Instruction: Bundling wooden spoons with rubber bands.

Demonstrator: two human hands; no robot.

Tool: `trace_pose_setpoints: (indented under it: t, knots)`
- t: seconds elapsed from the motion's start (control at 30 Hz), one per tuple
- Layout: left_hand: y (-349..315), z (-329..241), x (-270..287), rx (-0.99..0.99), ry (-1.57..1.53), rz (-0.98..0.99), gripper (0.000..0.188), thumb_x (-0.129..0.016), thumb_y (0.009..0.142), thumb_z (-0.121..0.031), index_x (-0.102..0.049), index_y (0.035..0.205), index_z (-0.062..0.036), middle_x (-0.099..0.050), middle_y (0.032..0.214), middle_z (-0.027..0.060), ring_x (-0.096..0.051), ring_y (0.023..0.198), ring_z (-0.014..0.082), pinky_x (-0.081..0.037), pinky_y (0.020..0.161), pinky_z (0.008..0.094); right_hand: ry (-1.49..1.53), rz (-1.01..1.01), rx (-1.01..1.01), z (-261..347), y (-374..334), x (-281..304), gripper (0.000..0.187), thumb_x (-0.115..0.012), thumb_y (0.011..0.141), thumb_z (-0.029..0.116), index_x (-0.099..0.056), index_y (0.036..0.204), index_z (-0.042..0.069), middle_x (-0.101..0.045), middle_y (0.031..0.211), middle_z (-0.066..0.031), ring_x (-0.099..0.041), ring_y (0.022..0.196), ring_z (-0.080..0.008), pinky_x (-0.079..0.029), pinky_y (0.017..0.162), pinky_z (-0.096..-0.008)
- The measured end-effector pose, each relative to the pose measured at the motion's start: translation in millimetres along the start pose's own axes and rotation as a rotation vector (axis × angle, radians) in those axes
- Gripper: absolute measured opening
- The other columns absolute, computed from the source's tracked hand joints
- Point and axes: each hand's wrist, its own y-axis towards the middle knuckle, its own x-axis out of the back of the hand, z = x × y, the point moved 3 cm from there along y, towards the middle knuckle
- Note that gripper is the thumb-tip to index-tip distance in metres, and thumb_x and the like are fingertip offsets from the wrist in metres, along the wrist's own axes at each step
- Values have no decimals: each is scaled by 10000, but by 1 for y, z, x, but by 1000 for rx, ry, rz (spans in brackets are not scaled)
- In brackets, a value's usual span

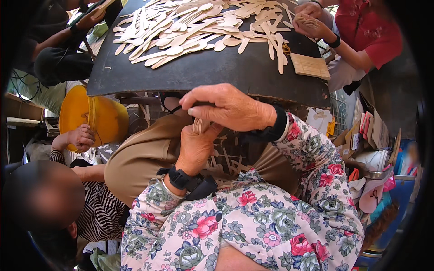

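Near: floral shirt (275, 244), tan trousers (142, 158) over the knees. Left hand (192, 151) is upright over the lap, closed around a small bundle of wooden spoons or sticks (199, 126); exact shape too covered to tell. Right hand (230, 106) is cupped just above and beyond it, thumb and fingers a little apart; can't tell if it touches the bundle top. Dark straps on both wrists. Loose wooden pieces (228, 158) lie below, between the knees.

Near left: person in a striped top (99, 205), one hand on the rim of a tilted yellow bucket (115, 119). Right: blue bin (401, 196), cardboard box (379, 131) farther on.

Far: black table (203, 77), wide heap of wooden spoons (181, 31) on top. Table's right side: neat row of flat sticks (309, 66), yellowish bands (285, 49) just beside. Far right, person in red (373, 34) holds a wooden bunch (307, 22); far left, person in dark clothes holds wooden pieces (101, 8).
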Motion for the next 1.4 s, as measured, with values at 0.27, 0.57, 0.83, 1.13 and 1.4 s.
trace_pose_setpoints:
  t: [0.27,0.57,0.83,1.13,1.4]
  knots:
    - [4,-2,3,-39,-262,7,242,-693,880,-195,-560,717,-75,-481,553,-41,-423,416,48,-321,374,221,-1121,-171,143,-65,100,34,416,-586,880,155,-501,1287,135,-537,1230,-126,-504,1190,-337,-428,969,-445]
    - [-1,-7,7,-107,-207,-28,270,-693,880,-200,-567,679,-70,-471,544,-49,-412,451,33,-320,407,219,-1136,-74,-83,-69,77,43,303,-482,868,64,-602,1129,157,-614,1090,-76,-562,1100,-267,-470,868,-421]
    - [0,-6,3,-96,-194,26,276,-692,881,-219,-563,686,-74,-463,544,-50,-409,457,32,-331,417,218,-1097,-214,-58,-71,7,81,273,-530,820,7,-650,1038,119,-648,937,-76,-610,944,-272,-498,801,-382]
    - [8,1,4,-44,-168,6,261,-677,888,-212,-507,722,-102,-437,528,-24,-387,420,74,-340,407,242,-1134,-592,-86,-69,-10,94,83,-537,770,-3,-585,814,49,-648,754,-134,-662,764,-309,-525,656,-402]
    - [6,-18,13,-577,200,-270,120,-724,846,-111,-634,889,-42,-529,649,0,-454,553,114,-361,526,231,95,-646,-232,-36,-29,70,184,-623,882,56,-656,1055,6,-643,757,-21,-596,613,-65,-490,547,-179]
